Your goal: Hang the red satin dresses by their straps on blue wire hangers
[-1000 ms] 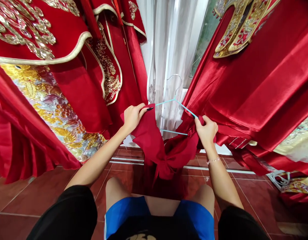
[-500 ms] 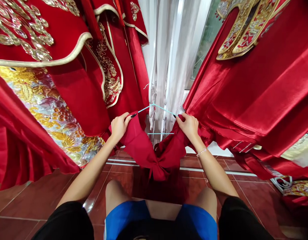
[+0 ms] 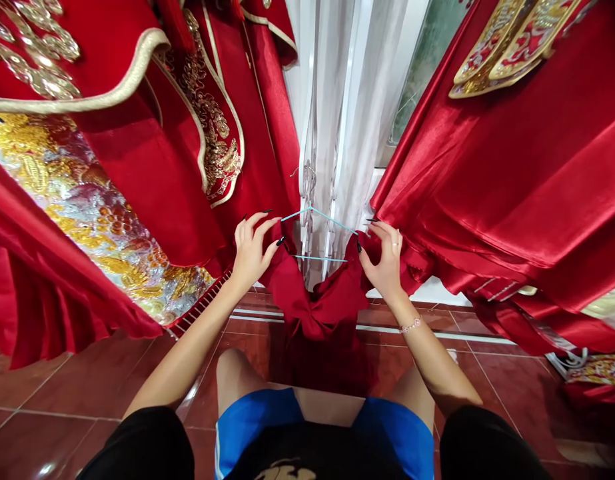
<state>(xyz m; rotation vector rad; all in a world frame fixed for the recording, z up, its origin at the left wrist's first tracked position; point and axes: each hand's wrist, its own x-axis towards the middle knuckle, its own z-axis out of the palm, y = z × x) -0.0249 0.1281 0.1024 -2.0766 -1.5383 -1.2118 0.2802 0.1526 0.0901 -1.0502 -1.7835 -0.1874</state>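
A light-blue wire hanger (image 3: 314,227) hangs in front of a sheer white curtain, its hook among other clear hangers. A dark red cloth garment (image 3: 312,303) with a knotted bow hangs from it, its upper edges at the hanger's ends. My left hand (image 3: 252,252) stands at the garment's left shoulder, fingers spread wide. My right hand (image 3: 384,261) is at the right shoulder, also with fingers apart. Neither hand visibly grips the cloth.
Red satin robes with gold embroidery (image 3: 137,167) hang close on the left, and a red satin robe (image 3: 487,180) hangs on the right. The white curtain (image 3: 352,113) lies behind. Below is a red tile floor (image 3: 52,400).
Both hands have let go of the garment and spread their fingers. The garment now hangs from the hanger, which sits level and farther left than one second ago.
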